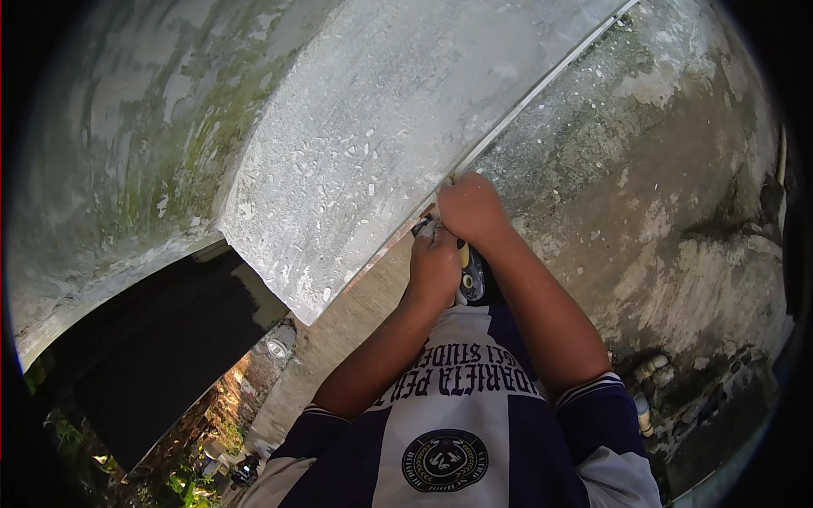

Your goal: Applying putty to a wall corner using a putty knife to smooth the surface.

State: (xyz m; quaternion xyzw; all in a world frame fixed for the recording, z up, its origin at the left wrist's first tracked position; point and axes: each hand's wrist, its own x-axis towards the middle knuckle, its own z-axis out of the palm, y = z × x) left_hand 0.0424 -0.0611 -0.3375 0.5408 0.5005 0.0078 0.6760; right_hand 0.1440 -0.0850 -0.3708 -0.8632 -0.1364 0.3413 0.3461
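My right hand (470, 207) is closed in a fist against the edge of a rough grey concrete slab (339, 144), where a thin white pipe (542, 85) runs off to the upper right. My left hand (434, 267) sits just below it, also closed. Between the two hands is a black and yellow tool (470, 275) with a round part showing; both hands grip it, and most of it is hidden by my fingers. My forearms rise from a purple and white jersey (461, 415).
A mossy, stained wall (127, 127) curves on the left above a dark opening (169, 339). A weathered, patchy wall (677, 212) fills the right side, with short white pipe pieces (648, 372) low down. Green plants (195, 474) and a paved strip (339, 339) lie far below.
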